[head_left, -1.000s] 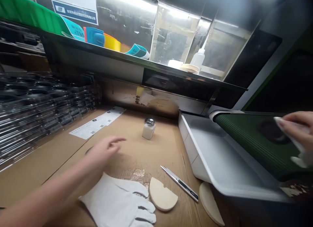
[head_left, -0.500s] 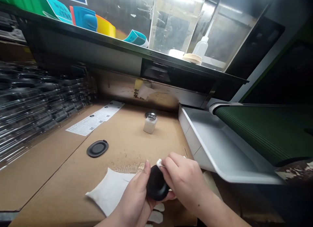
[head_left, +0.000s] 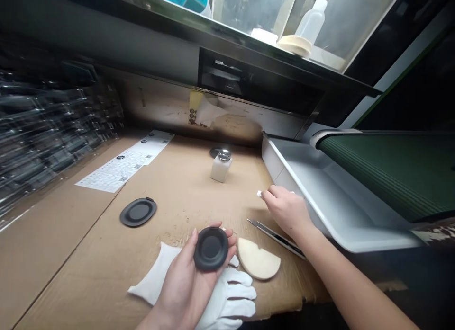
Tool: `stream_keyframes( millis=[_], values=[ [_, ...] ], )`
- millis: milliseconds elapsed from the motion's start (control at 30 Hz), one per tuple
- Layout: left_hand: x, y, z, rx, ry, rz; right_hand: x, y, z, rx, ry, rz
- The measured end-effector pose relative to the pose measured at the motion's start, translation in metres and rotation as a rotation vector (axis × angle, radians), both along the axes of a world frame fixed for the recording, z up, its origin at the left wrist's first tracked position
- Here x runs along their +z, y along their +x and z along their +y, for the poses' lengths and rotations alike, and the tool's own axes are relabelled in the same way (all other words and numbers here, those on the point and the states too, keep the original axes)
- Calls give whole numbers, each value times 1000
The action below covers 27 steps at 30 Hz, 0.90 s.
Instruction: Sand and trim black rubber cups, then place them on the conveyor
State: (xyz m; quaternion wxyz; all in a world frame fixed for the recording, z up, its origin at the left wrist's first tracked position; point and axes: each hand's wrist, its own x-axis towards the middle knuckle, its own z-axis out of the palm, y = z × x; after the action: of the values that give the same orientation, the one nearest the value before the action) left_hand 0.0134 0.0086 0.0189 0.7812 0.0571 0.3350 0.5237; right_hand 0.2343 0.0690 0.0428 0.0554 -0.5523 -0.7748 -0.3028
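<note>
My left hand (head_left: 188,278) holds a black oval lid (head_left: 211,248), face up across the fingers with the thumb at its edge. Apart from it, to the right, my right hand (head_left: 286,209) pinches a small white wipe (head_left: 259,194), mostly hidden by the fingers. Below that hand lies a slim, pointed metal cutter (head_left: 273,236). A cream half-round pad (head_left: 258,259) rests between the two hands. Under my left hand is a white glove (head_left: 232,297). A similar black lid (head_left: 138,212) lies to the left on the cardboard (head_left: 88,259).
A white bottle (head_left: 221,169) with a metal cap stands farther back, a dark round piece (head_left: 214,152) behind it. Printed paper strips (head_left: 124,164) and stacked clear trays (head_left: 46,126) are left. A white tray (head_left: 313,207) and green conveyor belt (head_left: 387,169) border the right.
My right hand has moved off the lid, up and to the right, with the wipe. The lid now lies flatter in my left hand. The view has tilted down, uncovering the pad and cutter.
</note>
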Motion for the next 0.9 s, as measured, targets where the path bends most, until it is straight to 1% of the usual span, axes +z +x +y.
stream_keyframes(
  millis=[100, 200, 300, 367, 467, 533, 600, 667, 733, 800, 900],
  values=[
    [-7, -3, 1, 7, -39, -75, -18, 7, 10, -39, -64, -2],
    [-8, -6, 1, -16, -76, -131, -32, 15, 19, -97, -107, 27],
    [-9, -6, 2, -19, -89, -152, -37, 18, 25, -134, -141, 67],
    [-10, -5, 3, -19, -83, -153, -34, 15, 25, -124, -166, 88],
    [-12, -5, 2, -19, -70, -161, -24, 3, 12, -78, -193, 113],
    [-13, -5, 1, -23, -79, -177, -17, -6, -5, -30, -200, 152],
    [-14, -5, 1, -30, -92, -208, -15, -13, -25, 20, -247, 236],
    [-15, -6, 0, -45, -87, -249, -20, -15, -41, 9, -314, 316],
    [-16, -7, 1, -60, -69, -281, -30, -12, -51, -77, -353, 340],
    [-15, -7, 1, -61, -55, -294, -41, -5, -54, -152, -354, 349],
    [-12, -8, 1, -45, -59, -282, -50, 3, -55, -153, -345, 413]
  ],
)
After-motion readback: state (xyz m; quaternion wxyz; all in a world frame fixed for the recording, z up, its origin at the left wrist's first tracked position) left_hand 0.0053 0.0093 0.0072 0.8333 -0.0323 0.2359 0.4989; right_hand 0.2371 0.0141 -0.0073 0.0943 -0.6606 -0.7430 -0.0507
